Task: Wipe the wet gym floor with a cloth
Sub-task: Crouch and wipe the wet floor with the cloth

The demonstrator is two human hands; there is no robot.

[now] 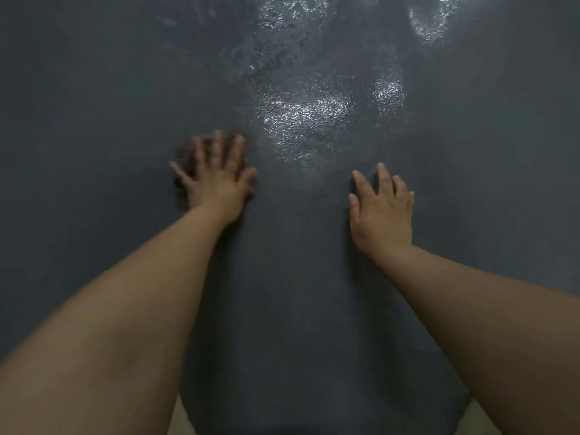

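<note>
A dark grey textured gym floor (94, 89) fills the view. A glistening wet patch (307, 117) lies just beyond my hands, and more wet sheen (433, 17) shows at the top right. My left hand (216, 180) presses flat, fingers spread, on a dark brownish cloth (185, 158), which is blurred and mostly hidden under the hand. The cloth sits at the left edge of the wet patch. My right hand (381, 211) rests flat on the bare floor, fingers apart, holding nothing.
Both bare forearms reach in from the bottom corners. Pale edges of my legs or clothing (179, 416) show at the bottom. Smeared damp marks (194, 20) lie on the floor at the top left centre.
</note>
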